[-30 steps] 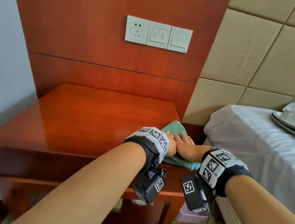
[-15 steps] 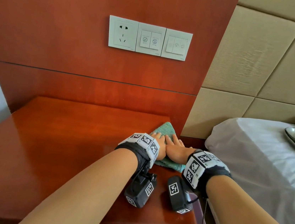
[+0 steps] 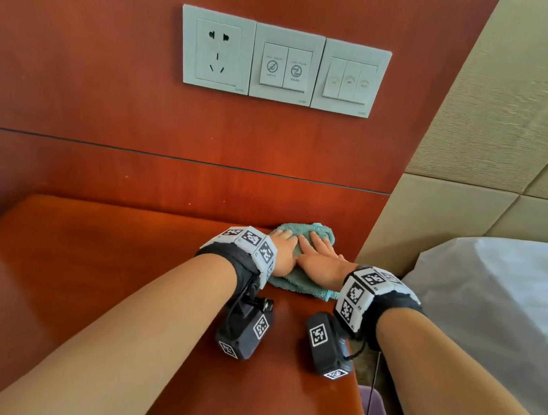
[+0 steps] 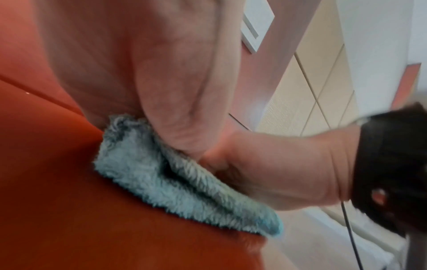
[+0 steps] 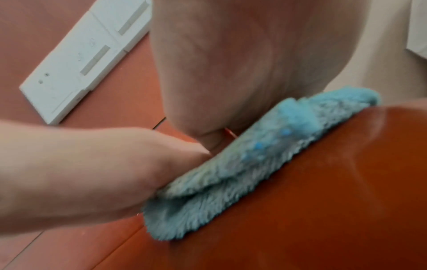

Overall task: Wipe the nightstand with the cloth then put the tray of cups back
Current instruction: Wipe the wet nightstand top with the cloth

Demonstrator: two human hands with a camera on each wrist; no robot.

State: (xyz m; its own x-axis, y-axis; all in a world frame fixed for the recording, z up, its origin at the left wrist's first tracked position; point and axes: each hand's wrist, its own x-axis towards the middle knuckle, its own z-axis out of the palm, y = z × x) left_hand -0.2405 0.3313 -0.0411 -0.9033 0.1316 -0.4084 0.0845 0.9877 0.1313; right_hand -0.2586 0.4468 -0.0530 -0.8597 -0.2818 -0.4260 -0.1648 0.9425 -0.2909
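A red-brown wood wall panel (image 3: 105,110) rises behind the nightstand (image 3: 91,281), the bench of this scene, with a white-sheeted bed (image 3: 509,305) to its right. A white socket-and-switch plate (image 3: 283,62) is set in the panel. At the bench's far right corner lies the folded teal cloth (image 3: 291,283), pressed flat under the left hand (image 3: 283,255) and right hand (image 3: 319,263), side by side, each grip open with fingers straight.

Head view downward, wrist views close, sharing cloth (image 3: 294,284)
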